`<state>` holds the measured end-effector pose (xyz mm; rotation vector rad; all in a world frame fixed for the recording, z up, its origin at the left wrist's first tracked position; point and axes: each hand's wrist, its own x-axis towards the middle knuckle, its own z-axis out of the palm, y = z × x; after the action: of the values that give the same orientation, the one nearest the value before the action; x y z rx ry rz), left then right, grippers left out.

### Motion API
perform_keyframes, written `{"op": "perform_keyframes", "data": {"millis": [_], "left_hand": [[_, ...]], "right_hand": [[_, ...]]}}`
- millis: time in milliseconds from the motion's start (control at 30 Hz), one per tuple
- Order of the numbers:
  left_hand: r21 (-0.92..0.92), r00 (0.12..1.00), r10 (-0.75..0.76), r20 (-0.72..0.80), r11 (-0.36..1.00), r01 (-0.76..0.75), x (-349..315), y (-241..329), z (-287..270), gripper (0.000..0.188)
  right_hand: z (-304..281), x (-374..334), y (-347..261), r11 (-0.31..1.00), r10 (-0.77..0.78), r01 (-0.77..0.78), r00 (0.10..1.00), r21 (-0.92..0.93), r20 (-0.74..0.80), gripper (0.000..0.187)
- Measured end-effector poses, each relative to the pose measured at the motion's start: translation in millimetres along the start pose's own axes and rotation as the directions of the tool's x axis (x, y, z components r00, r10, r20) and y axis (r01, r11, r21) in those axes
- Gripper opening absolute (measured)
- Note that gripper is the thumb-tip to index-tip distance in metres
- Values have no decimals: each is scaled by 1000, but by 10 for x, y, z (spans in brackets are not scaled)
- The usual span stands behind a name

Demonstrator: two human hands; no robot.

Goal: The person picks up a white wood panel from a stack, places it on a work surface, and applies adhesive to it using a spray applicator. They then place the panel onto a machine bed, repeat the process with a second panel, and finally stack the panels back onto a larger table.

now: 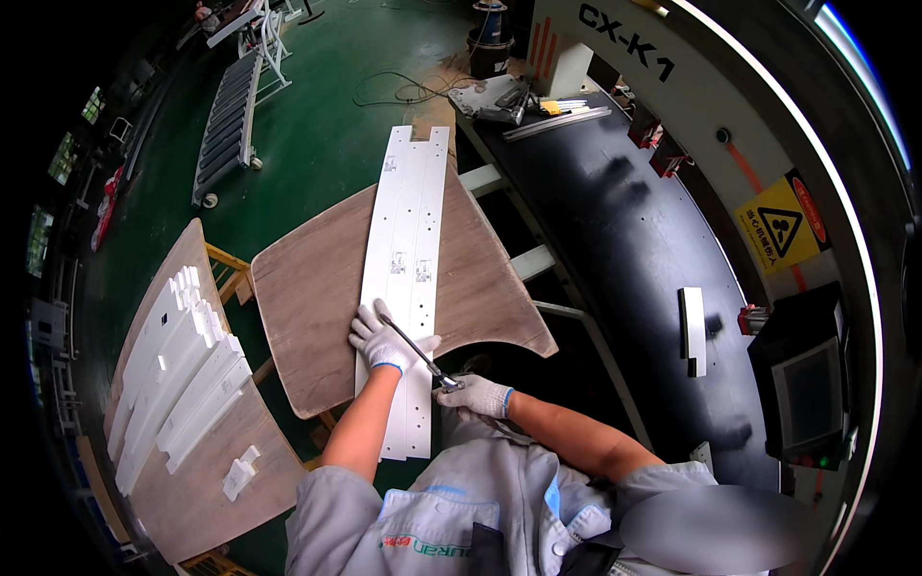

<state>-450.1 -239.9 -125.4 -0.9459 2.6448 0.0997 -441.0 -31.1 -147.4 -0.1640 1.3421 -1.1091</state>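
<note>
White boards [404, 235]: 2 | left hand [389, 344]: spread atop | right hand [475, 395]: gripping 1 rod-like tool [413, 347]

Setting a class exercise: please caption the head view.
Left grip on white drilled panels atop a brown table; right grip holding a slim tool.

I have long white drilled boards [400, 226] flat on my brown table [307, 259], near ends overhanging. Left of my brown table: second wooden table [178, 518], white pieces [182, 384] on it. Right: black bed [634, 254], short white strip [692, 331], grey bar [557, 123]. Beyond: green floor [317, 96], roller conveyor [229, 125] standing.
</note>
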Motion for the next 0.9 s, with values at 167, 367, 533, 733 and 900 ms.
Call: {"op": "perform_keyframes", "data": {"millis": [167,367,533,733,900], "left_hand": [[10,987,162,-4,987,-162,-765,-97,508,148],[97,921,371,120,919,-383,-1044,-231,617,151],[216,788,595,158,758,-616,-724,76,357,145],[231,729,671,135,694,-682,11,863,157,140],[244,692,714,105,656,-714,622,1424,-79,135]], "right_hand": [[-270,-372,335,997,-60,52,987,-60,-149,20],[-707,-747,657,994,-50,86,904,67,-425,19],[-910,-905,816,969,-39,186,765,163,-642,22],[-1104,-993,383,906,-113,399,550,141,-828,19],[-1512,-1065,230,881,-52,433,489,191,-871,21]]}}
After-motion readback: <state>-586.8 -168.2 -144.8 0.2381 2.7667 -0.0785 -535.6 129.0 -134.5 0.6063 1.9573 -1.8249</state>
